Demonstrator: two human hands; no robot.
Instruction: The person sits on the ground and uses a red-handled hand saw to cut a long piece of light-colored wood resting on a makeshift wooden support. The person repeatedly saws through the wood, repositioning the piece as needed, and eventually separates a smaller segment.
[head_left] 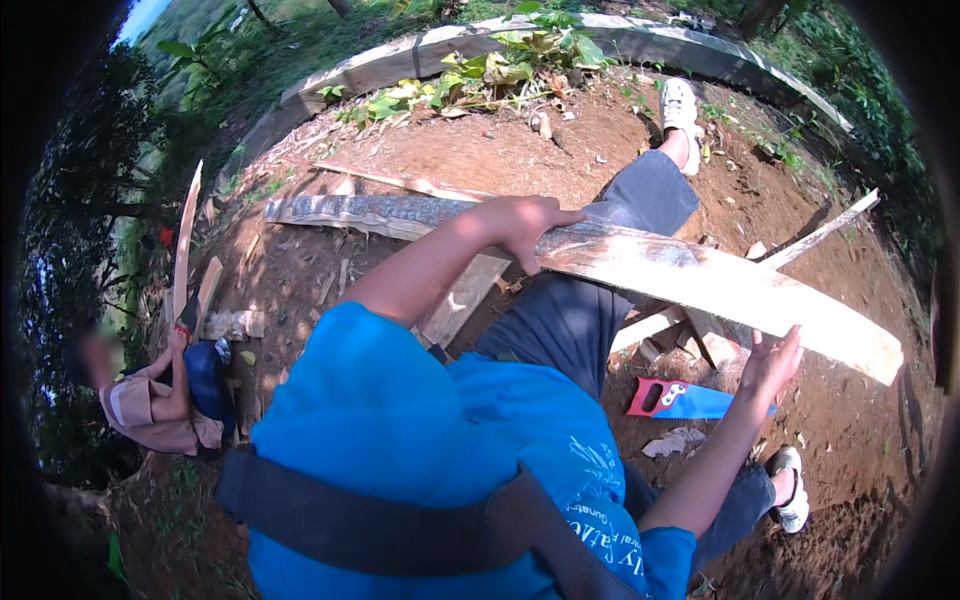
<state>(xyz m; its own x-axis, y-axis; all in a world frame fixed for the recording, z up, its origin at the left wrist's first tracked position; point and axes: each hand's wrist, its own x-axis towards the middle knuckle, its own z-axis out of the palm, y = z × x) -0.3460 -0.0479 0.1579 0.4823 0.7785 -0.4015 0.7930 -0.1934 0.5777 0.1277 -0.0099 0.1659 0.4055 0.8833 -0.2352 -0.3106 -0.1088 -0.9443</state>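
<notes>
Hands: our left hand (520, 224) is clasped over the plank (655, 258) near the middle of the frame; our right hand (770, 368), right of centre, has its fingers spread, fingertips at the plank's lower edge, though we cannot tell how hard they press.
Shirt lettering: we see white printed words and a leafy white drawing on our blue shirt (430, 440), lower centre, tilted and partly lost in folds, with a dark strap (400, 508) running across.
Plank's place: it slants from left of centre down to the right side of the frame, over our dark trouser leg (555, 325); one end reaches past our left hand, the other past our right.
Plank's look: long and flat, dark, rough and mottled toward the left, pale and sunlit toward the right, where its end narrows and rounds off.
Saw: below the plank, just beside our right forearm (705, 470), we see a handsaw (692, 401) with a red handle and blue blade on the brown soil (840, 440).
</notes>
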